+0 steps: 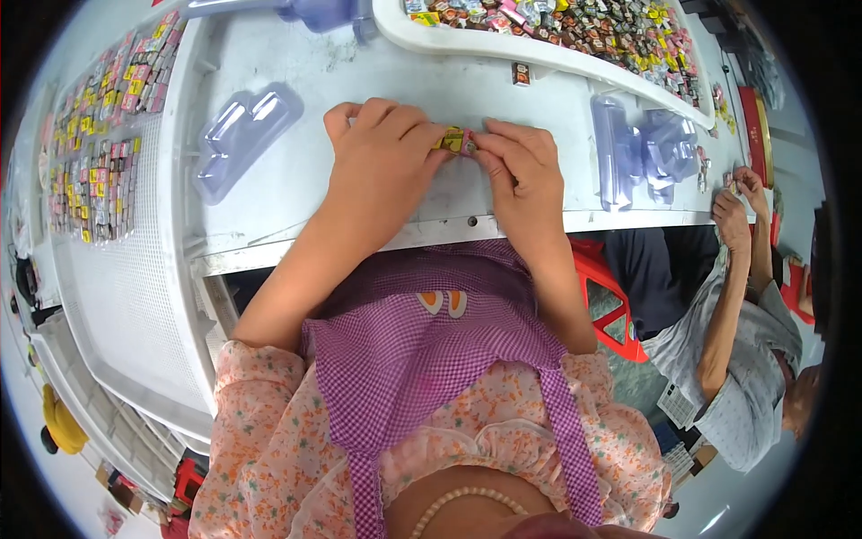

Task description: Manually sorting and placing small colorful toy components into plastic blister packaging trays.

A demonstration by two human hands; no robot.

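Over the white table (278,67), my left hand (382,148) and my right hand (523,171) meet at a short row of small wrapped candies (455,140). Yellow and pink wrappers show between the fingertips. The fingers of my left hand are closed on the yellow end, hiding part of the row. My right thumb and fingers pinch the pink end. To the left of my hands lies a clear purplish plastic tray (247,139). A single brown wrapped candy (521,74) rests on the table beyond my right hand.
A white bin (539,56) heaped with mixed wrapped candies stands at the far side. More clear plastic trays (615,153) lie at right. On the left, a white mesh crate (135,287) holds filled candy packs (94,189). A co-worker's hands (738,202) work at the far right beside a red stool (606,292).
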